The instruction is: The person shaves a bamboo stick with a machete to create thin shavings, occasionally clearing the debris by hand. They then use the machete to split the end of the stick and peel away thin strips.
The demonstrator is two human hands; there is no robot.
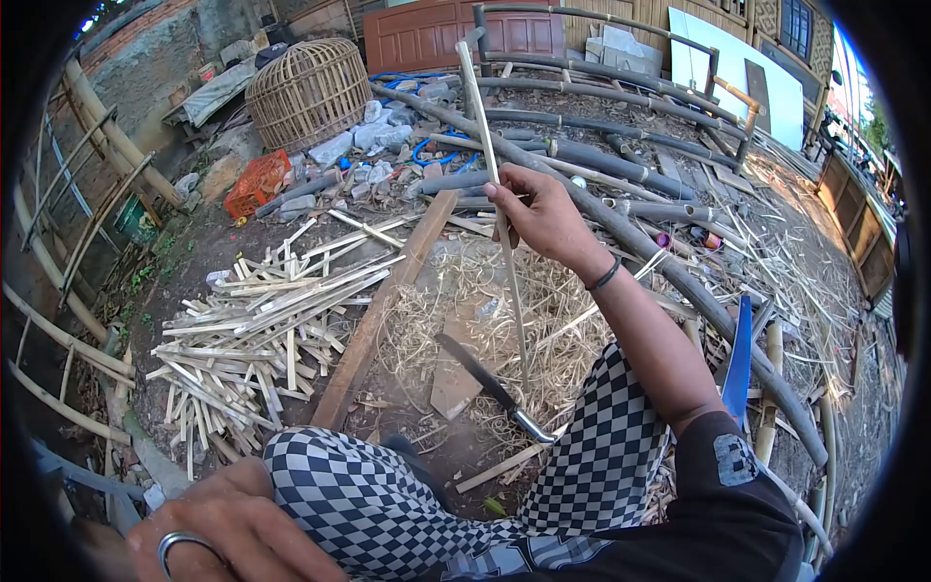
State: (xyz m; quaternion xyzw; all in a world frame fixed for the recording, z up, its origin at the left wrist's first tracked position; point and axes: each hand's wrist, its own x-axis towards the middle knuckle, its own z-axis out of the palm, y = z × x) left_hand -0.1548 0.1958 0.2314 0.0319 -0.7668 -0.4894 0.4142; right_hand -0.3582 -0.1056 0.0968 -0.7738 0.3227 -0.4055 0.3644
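My right hand is closed around a long, thin bamboo strip, held nearly upright between thumb and fingers. The strip's lower end reaches down to the shavings. My left hand, with a ring on one finger, is close to the camera at the lower left, by my knee. Its fingers look bent, but the fingertips are cut off by the frame, so what is in them is hidden. A machete with a dark blade and shiny handle lies in front of me, partly across a flat wooden board.
Curly bamboo shavings surround the board. A wooden plank separates them from a heap of split sticks. Bamboo poles lie to the right, near a blue saw blade. Farther off are an orange crate and a woven cage.
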